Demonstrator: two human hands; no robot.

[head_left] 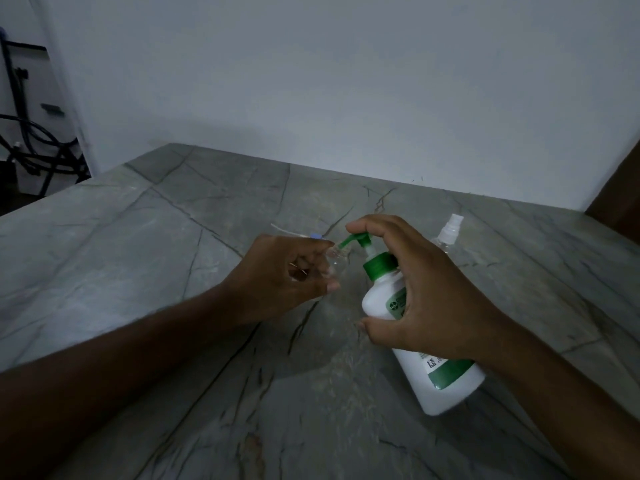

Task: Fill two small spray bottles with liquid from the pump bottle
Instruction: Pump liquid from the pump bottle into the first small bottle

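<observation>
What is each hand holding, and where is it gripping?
Right hand grips the pump bottle round its body, forefinger on the pump head. Left hand holds a small clear bottle by its body.

Right hand (426, 292) grips tilted pump bottle (415, 341), nozzle at clear bottle (335, 258) in left hand (287, 275)

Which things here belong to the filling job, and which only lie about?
Job: white pump bottle in right hand; clear small bottle in left hand; capped spray bottle; removed sprayer.
Lying about: black cables, far left.
</observation>
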